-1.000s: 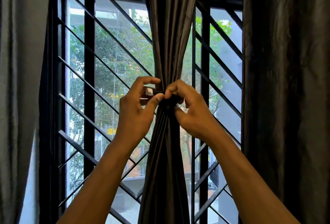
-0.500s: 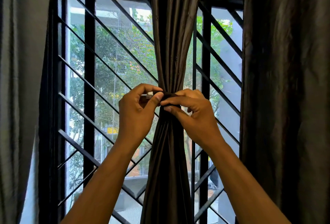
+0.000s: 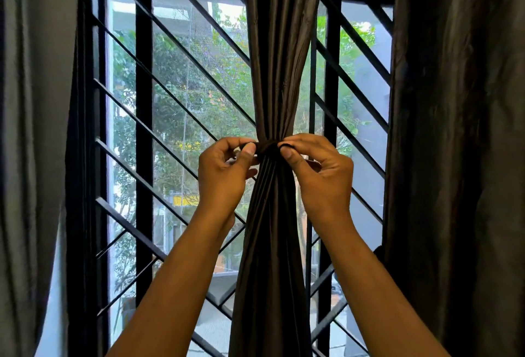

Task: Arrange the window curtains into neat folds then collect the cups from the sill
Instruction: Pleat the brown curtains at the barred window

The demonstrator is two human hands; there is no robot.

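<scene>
Soft, slippery curtain (image 3: 270,72) cinched by tie (image 3: 268,147); left hand (image 3: 224,177), right hand (image 3: 321,177) pinching tie ends; best gripped there.

From my remote seat, I see a black metal window grille (image 3: 176,140) filling the middle of the view, its slanted bars crossing upright posts from 9 o'clock to 3 o'clock. Through it, green trees (image 3: 196,83) stand outside around the centre and toward 2 o'clock. A pale building (image 3: 127,15) shows at 11 o'clock. A blurred yellow sign (image 3: 184,201) sits just left of centre, toward 8 o'clock.
</scene>
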